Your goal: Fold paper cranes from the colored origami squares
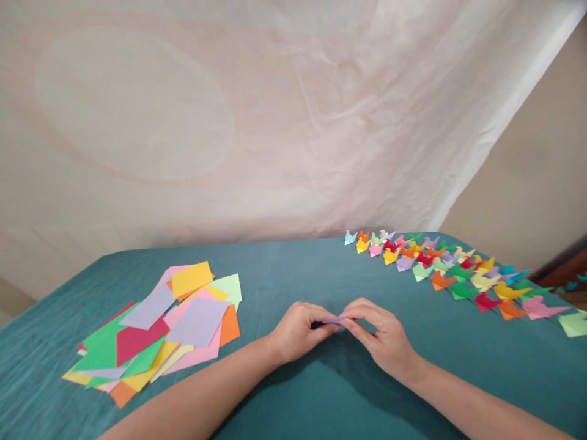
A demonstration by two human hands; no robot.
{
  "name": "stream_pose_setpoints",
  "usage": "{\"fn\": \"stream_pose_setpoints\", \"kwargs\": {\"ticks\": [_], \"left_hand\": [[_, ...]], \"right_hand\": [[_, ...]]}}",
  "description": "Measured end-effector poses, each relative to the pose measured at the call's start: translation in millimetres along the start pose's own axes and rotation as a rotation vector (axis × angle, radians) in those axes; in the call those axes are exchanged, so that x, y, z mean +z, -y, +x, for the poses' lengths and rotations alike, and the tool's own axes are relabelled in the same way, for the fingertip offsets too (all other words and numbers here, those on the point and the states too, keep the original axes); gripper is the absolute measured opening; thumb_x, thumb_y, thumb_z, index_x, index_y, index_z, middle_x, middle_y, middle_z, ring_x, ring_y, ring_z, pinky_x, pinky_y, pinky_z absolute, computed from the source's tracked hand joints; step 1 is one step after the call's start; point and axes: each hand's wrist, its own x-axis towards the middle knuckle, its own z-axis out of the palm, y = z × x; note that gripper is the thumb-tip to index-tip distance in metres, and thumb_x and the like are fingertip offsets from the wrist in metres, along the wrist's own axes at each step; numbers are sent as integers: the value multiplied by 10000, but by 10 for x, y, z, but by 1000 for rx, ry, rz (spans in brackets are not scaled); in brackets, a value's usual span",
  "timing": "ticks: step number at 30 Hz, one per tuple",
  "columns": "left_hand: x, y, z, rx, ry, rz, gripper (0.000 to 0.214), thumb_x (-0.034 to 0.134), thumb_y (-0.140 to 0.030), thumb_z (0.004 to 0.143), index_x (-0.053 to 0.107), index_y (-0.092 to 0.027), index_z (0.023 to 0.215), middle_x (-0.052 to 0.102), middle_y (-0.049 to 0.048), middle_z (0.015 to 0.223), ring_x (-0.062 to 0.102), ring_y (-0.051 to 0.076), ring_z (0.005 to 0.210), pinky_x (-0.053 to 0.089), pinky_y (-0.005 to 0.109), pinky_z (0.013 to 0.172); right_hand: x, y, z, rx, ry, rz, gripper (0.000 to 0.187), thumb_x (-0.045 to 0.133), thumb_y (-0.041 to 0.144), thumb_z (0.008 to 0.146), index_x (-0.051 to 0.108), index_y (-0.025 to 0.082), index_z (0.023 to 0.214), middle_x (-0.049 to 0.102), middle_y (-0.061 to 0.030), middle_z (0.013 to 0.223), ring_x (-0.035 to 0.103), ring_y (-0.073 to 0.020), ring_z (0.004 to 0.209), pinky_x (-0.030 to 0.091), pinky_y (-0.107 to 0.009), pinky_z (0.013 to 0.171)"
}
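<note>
A small folded piece of purple paper (332, 319) is pinched between my two hands, just above the green-blue cloth. My left hand (300, 330) grips its left end between thumb and fingers. At the other end, the thumb and fingertips of my right hand (376, 333) close on it. The paper shows nearly edge-on, and fingers cover much of it, so its folded shape cannot be made out.
Loose coloured paper sheets (195, 322) lie in an overlapping pile on the left. Rows of folded paper birds (443, 280) stand along the right side of the cloth-covered table (284, 269). A pale sheet (293, 122) hangs behind the table.
</note>
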Motion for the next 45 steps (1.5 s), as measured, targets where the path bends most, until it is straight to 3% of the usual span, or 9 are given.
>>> {"fn": "stream_pose_setpoints", "kwargs": {"ticks": [16, 24, 29, 37, 45], "left_hand": [[14, 35, 7, -63, -9, -96, 254, 532, -313, 868, 713, -137, 845, 665, 21, 719, 590, 110, 662, 426, 169, 650], [-11, 2, 7, -106, -10, -201, 251, 583, -340, 828, 705, -153, 943, 705, 34, 860, 623, 149, 755, 451, 196, 701], [-51, -55, -3, -114, -42, -281, 302, 572, -361, 829, 682, -156, 1021, 695, 39, 959, 618, 164, 826, 453, 217, 762], [-72, -9, -1, -218, -18, -378, 338, 565, -402, 823, 716, -118, 929, 679, 16, 736, 560, 119, 636, 408, 187, 593], [-38, 48, 0, -261, -64, -421, 304, 585, -378, 807, 723, -132, 920, 702, 24, 762, 570, 117, 621, 415, 188, 591]], "right_hand": [[13, 53, 11, 11, -7, 8, 103, 533, 173, 862, 632, 200, 861, 619, -33, 796, 585, -145, 751, 469, -256, 691], [-4, 37, 10, 47, -16, -12, 105, 519, 212, 871, 622, 201, 853, 620, -32, 796, 585, -153, 750, 460, -263, 698], [-14, 24, 25, 151, -57, -11, 146, 495, 252, 883, 613, 192, 823, 610, -31, 793, 575, -156, 746, 447, -263, 701], [-9, 23, 39, 243, -19, 63, 193, 481, 291, 889, 605, 177, 795, 597, -20, 764, 560, -147, 723, 430, -241, 682], [-5, 13, 11, 207, -37, 61, 182, 490, 294, 884, 603, 183, 796, 601, -25, 772, 561, -151, 728, 434, -246, 687]]}}
